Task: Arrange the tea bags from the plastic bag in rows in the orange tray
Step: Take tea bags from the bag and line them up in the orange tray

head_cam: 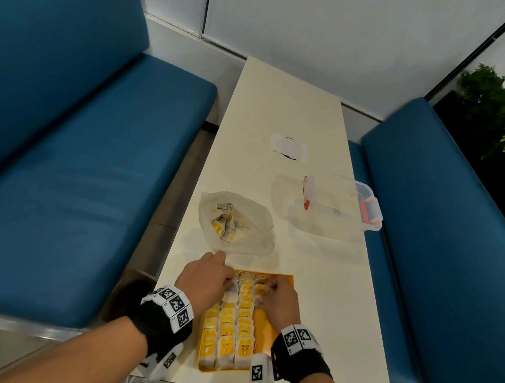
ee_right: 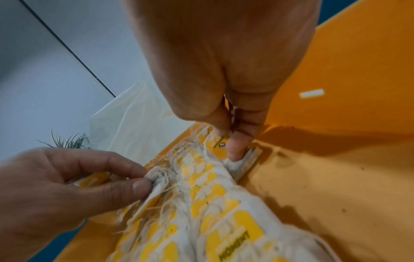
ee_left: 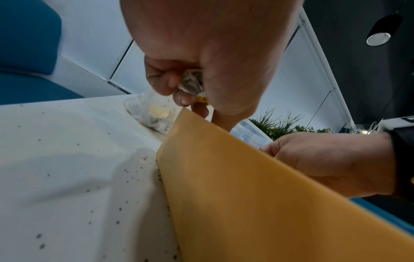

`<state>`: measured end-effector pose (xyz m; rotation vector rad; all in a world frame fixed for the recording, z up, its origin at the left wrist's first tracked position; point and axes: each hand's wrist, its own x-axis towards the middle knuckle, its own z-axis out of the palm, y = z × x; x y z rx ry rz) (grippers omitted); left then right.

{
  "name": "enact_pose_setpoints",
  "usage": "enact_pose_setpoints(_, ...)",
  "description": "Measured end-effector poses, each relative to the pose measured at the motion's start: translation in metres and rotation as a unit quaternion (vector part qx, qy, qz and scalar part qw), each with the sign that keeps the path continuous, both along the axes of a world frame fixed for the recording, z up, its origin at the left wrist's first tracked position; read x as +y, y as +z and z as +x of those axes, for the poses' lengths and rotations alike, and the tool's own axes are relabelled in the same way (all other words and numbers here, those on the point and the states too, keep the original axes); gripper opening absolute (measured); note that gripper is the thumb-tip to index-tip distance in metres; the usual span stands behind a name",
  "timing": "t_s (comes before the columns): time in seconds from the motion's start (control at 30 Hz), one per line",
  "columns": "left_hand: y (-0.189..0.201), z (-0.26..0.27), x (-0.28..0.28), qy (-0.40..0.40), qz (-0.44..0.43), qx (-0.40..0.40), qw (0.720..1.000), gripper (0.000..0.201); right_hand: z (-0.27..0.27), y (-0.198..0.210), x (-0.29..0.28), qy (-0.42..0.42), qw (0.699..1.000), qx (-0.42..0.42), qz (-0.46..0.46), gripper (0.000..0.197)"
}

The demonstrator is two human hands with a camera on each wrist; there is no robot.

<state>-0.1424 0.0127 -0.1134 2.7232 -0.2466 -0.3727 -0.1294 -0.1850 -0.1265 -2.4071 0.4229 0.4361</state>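
Both hands pinch tea bags at the orange tray's (head_cam: 287, 281) far end: left hand (head_cam: 204, 279) on one (ee_right: 156, 179), right hand (head_cam: 279, 299) seating another (ee_right: 224, 150) beside three packed rows. Best pressed flat, tags aligned. The plastic bag (head_cam: 235, 222) lies just beyond on the worktop (head_cam: 314, 267).

The tray (head_cam: 286, 281) sits on the bench (head_cam: 279, 110) at lower centre, tea bags (head_cam: 227, 333) in rows inside it. The plastic bag (head_cam: 244, 220) lies just above it; a container (head_cam: 341, 202) lies at right of centre.

Dim indoor light, perhaps overhead, edges warped
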Motion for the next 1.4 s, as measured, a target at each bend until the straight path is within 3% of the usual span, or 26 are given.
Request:
enact_pose_setpoints(0.23,-0.003,0.001,0.002,0.001,-0.016,-0.008,1.000,0.029,-0.002,0.001,0.004,-0.051,0.996,-0.041,0.053,0.029)
enact_pose_setpoints(0.43,0.000,0.005,0.008,0.004,-0.060,0.001,0.998,0.029,-0.003,0.017,0.007,-0.057,0.994,-0.065,0.065,0.017)
enact_pose_setpoints(0.57,0.011,0.009,0.014,0.043,-0.147,0.039,0.987,0.020,-0.007,0.036,0.005,0.038,0.988,-0.152,-0.008,0.021)
enact_pose_setpoints(0.63,0.015,0.011,0.016,0.075,-0.219,0.064,0.971,0.009,-0.011,0.043,0.005,0.126,0.972,-0.199,0.008,0.032)
enact_pose_setpoints(0.73,0.019,0.017,0.017,0.107,-0.309,0.116,0.938,0.008,-0.017,0.051,0.003,0.244,0.941,-0.225,0.065,0.037)
enact_pose_setpoints(0.83,0.023,0.020,0.017,0.118,-0.344,0.158,0.918,0.006,-0.020,0.055,0.002,0.278,0.933,-0.190,0.124,0.039)
enact_pose_setpoints(1.03,0.023,0.023,0.016,0.114,-0.353,0.180,0.911,0.005,-0.019,0.055,0.004,0.277,0.924,-0.210,0.156,0.013)
enact_pose_setpoints(1.13,0.023,0.023,0.017,0.111,-0.356,0.172,0.912,0.006,-0.015,0.064,0.005,0.268,0.923,-0.219,0.170,0.012)
enact_pose_setpoints(1.2,0.020,0.024,0.022,0.126,-0.357,0.150,0.913,0.008,-0.008,0.071,0.000,0.208,0.933,-0.218,0.198,0.016)
enact_pose_setpoints(1.27,0.014,0.022,0.030,0.157,-0.335,0.121,0.921,0.013,0.001,0.077,-0.011,0.145,0.951,-0.185,0.201,0.019)
enact_pose_setpoints(1.4,-0.001,0.009,0.041,0.220,-0.268,0.096,0.933,0.026,0.012,0.074,-0.036,0.096,0.985,-0.061,0.132,0.011)
